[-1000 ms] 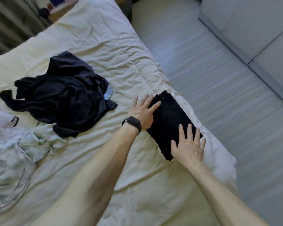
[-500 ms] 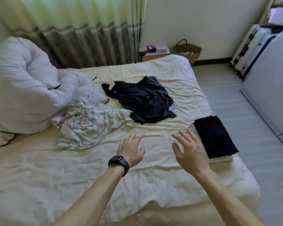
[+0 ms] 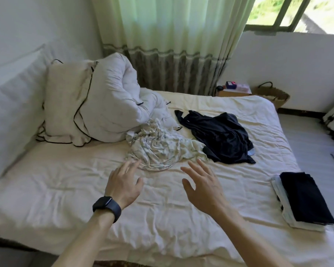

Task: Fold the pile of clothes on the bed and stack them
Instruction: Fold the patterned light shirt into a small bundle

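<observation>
Both hands, left hand (image 3: 123, 185) and right hand (image 3: 204, 185), grip released, are now reaching off the folded stack (image 3: 305, 203) toward the pale garment (image 3: 158, 149); bare bed (image 3: 66, 180) lies around them.

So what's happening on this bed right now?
A person is folding laundry. Both hands, left hand and right hand, are open and empty, reaching toward the crumpled pale garment. A dark garment lies unfolded beside it. A folded stack, dark piece on top, sits at the bed's right edge.

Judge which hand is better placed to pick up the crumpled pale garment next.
Left, probably. The left hand is open with fingertips almost at the pale garment's near edge; the right hand, also open, hovers slightly farther right.
</observation>
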